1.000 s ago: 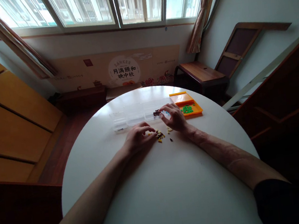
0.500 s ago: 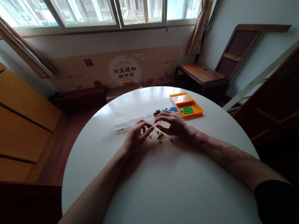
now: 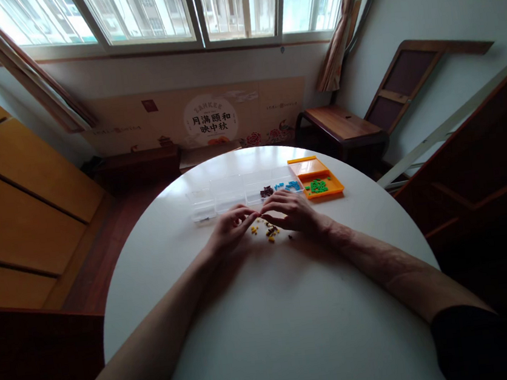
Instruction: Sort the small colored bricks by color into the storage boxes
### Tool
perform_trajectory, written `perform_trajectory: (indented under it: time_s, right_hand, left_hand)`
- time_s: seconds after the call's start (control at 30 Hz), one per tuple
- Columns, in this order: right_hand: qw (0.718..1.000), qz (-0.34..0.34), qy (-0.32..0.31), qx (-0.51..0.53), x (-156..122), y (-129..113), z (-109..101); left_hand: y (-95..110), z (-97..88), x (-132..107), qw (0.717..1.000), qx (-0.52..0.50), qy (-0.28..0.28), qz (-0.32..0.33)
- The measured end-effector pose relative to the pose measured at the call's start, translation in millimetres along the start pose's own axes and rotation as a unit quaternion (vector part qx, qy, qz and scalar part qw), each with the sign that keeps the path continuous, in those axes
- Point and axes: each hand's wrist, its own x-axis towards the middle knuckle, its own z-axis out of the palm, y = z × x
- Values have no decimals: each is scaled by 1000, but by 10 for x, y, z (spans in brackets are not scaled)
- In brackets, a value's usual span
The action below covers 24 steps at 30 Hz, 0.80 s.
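Over the table's middle, the fingertips of my left hand (image 3: 232,226) are pinched together; whatever is between them is too small to make out. My right hand (image 3: 293,210) meets them from the other side, thumb and forefinger closed at the same spot. Just below lie small yellow pieces (image 3: 254,231) and a little heap of brown and yellow pieces (image 3: 272,232). One dark piece (image 3: 290,237) lies apart, under my right wrist. Behind my hands stands a clear compartment box (image 3: 230,202), holding dark brown pieces (image 3: 266,192) and blue pieces (image 3: 292,185) towards its right.
An orange box (image 3: 338,189) with its lid up holds green pieces (image 3: 318,186), right of the clear box. All this stands on a round white table (image 3: 270,334). Beyond its far right edge is a wooden chair (image 3: 341,122); a yellow cabinet (image 3: 18,180) stands left.
My right hand has moved slightly left and its fingertips have closed in on those of my left hand, which has barely moved. The boxes and loose pieces stay where they were.
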Motion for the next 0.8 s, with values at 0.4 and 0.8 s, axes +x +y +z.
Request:
perform_trajectory:
  time_s: [0.4,0.8]
  right_hand:
    - [971,204,87,-84,-68,165,68]
    - [969,229,54,-68,-66,124,70]
  left_hand:
    - [-5,48,-58,989,118,-19,90]
    - [-12,74,-74,944,283,-44,165]
